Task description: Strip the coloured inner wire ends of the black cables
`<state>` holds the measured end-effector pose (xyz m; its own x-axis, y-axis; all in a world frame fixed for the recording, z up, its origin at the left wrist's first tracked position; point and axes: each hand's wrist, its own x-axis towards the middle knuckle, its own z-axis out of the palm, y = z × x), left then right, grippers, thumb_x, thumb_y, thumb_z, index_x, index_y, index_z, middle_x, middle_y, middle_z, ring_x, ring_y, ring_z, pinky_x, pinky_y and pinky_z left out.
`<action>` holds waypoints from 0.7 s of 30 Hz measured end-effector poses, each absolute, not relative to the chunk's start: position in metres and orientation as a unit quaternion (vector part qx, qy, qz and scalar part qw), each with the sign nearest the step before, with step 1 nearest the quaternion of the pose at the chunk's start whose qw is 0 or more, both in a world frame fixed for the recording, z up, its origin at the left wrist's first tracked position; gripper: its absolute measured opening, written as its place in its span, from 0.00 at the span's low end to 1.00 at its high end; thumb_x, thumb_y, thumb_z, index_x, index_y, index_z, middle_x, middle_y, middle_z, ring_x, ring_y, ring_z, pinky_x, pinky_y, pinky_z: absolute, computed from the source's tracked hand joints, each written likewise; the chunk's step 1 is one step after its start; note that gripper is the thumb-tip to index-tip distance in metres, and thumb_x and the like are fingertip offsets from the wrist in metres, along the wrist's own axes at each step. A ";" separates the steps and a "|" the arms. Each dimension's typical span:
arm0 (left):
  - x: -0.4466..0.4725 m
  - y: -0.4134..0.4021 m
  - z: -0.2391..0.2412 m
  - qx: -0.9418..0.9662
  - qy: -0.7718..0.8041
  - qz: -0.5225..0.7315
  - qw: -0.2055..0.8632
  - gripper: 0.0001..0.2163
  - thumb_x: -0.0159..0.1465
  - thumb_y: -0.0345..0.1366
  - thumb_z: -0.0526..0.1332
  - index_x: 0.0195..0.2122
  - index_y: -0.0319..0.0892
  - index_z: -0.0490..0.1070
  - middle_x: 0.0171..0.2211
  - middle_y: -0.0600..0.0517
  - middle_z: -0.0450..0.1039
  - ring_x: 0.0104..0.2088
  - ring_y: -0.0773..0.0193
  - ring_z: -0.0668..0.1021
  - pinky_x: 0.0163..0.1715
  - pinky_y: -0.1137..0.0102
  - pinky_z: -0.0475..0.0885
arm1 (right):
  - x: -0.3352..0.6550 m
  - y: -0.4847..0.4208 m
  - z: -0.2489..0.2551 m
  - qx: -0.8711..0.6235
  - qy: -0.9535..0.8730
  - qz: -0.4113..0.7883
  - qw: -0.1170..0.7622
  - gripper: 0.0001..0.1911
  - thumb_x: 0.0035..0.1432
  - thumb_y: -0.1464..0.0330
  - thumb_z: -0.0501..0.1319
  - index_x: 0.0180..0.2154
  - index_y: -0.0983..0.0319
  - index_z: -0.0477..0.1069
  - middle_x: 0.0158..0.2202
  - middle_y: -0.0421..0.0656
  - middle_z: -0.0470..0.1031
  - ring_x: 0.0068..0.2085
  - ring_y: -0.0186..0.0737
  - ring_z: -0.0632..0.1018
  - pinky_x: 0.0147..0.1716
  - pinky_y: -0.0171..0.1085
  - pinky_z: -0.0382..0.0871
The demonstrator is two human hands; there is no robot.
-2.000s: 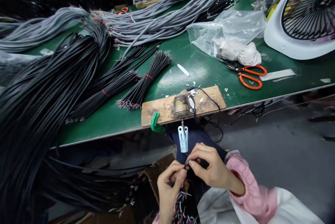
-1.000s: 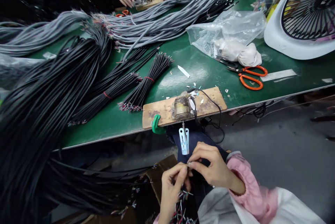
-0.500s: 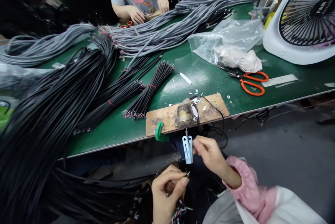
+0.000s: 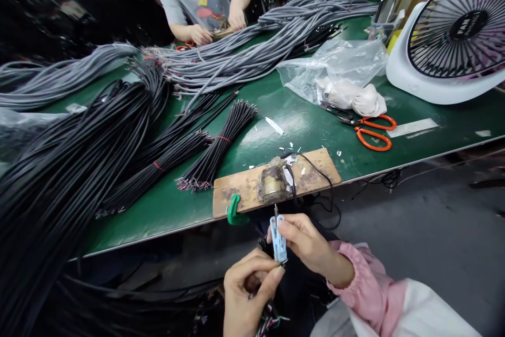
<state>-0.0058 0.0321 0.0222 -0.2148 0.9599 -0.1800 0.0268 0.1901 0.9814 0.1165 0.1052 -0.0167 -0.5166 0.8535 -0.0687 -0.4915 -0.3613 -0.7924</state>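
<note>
Below the front edge of the bench (image 4: 307,126), the two hands are found close together but not touching. The left hand (image 4: 246,295) is closed on a wire bundle (image 4: 268,322), whose coloured stripped ends show beneath the palm. One strand is pinched between thumb and forefinger and held at the lower tip of the light-blue clip (image 4: 278,240). The right hand (image 4: 305,240) is clamped on that clip, thumb on its near side. The clip hangs upright from a metal pin under a wooden board (image 4: 240,187). The board is fixed to the bench edge by a green clamp (image 4: 232,210) and carries a brownish round pot (image 4: 271,183), from which a black cord (image 4: 319,169) is led over the edge.

Tied black cable bundles (image 4: 215,147) are laid to the left of the board, beside a large mass of loose black cables (image 4: 71,158). Grey cables (image 4: 252,50) are spread across the far side. Orange scissors (image 4: 373,129), a clear plastic bag (image 4: 335,61) and a white fan (image 4: 453,37) are noted on the right. At the far edge, a co-worker's hands (image 4: 201,36) are seen on the grey cables.
</note>
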 end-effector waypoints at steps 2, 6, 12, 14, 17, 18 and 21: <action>-0.004 0.033 0.023 0.401 0.606 0.490 0.483 0.11 0.55 0.40 0.73 0.20 0.41 0.80 0.20 0.53 0.67 0.17 0.71 0.67 0.14 0.76 0.55 | 0.115 0.104 -0.017 -0.240 -0.354 0.799 0.422 0.29 0.59 0.46 0.63 0.27 0.67 0.77 0.22 0.39 0.67 0.24 0.30 0.65 0.22 0.31 0.57; -0.005 0.032 0.023 0.395 0.607 0.490 0.485 0.11 0.55 0.40 0.72 0.20 0.40 0.80 0.20 0.54 0.67 0.17 0.71 0.67 0.14 0.76 0.53 | 0.113 0.100 -0.023 -0.245 -0.289 0.828 0.414 0.30 0.58 0.44 0.63 0.25 0.67 0.76 0.21 0.39 0.67 0.23 0.30 0.64 0.23 0.31 0.55; -0.007 0.026 0.022 0.397 0.600 0.487 0.495 0.12 0.57 0.41 0.71 0.22 0.40 0.80 0.20 0.54 0.68 0.16 0.73 0.65 0.13 0.77 0.53 | 0.122 0.090 -0.043 -0.291 -0.253 0.826 0.411 0.32 0.60 0.43 0.58 0.28 0.66 0.77 0.23 0.41 0.70 0.25 0.32 0.67 0.25 0.33 0.55; -0.009 0.022 0.020 0.395 0.595 0.485 0.505 0.12 0.58 0.42 0.71 0.22 0.40 0.80 0.21 0.54 0.68 0.15 0.75 0.64 0.13 0.77 0.52 | 0.129 0.086 -0.048 -0.313 -0.298 0.804 0.409 0.29 0.60 0.45 0.61 0.29 0.66 0.77 0.23 0.40 0.70 0.25 0.32 0.66 0.26 0.33 0.56; -0.009 0.013 0.013 0.394 0.581 0.468 0.536 0.17 0.59 0.45 0.70 0.20 0.38 0.79 0.19 0.54 0.67 0.13 0.76 0.63 0.12 0.77 0.52 | 0.141 0.080 -0.049 -0.332 -0.383 0.766 0.395 0.23 0.58 0.49 0.66 0.31 0.65 0.78 0.24 0.39 0.70 0.26 0.32 0.67 0.27 0.34 0.58; -0.008 0.009 0.009 0.390 0.579 0.456 0.552 0.19 0.59 0.47 0.69 0.19 0.38 0.78 0.18 0.54 0.67 0.12 0.76 0.63 0.12 0.76 0.53 | 0.144 0.078 -0.048 -0.334 -0.406 0.756 0.390 0.23 0.57 0.50 0.67 0.31 0.65 0.78 0.25 0.39 0.70 0.26 0.33 0.67 0.27 0.34 0.59; -0.002 0.000 -0.009 0.359 0.596 0.398 0.598 0.22 0.60 0.52 0.67 0.20 0.38 0.76 0.13 0.56 0.64 0.12 0.74 0.63 0.13 0.76 0.58 | 0.148 0.073 -0.040 -0.310 -0.492 0.710 0.397 0.20 0.58 0.52 0.68 0.32 0.64 0.79 0.27 0.41 0.72 0.28 0.35 0.69 0.29 0.35 0.62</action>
<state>-0.0020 0.0003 -0.0094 -0.0272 0.9043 -0.4261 -0.0487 0.4245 0.9041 0.1483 0.0734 -0.0397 -0.4932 0.8685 -0.0493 -0.2581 -0.2002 -0.9451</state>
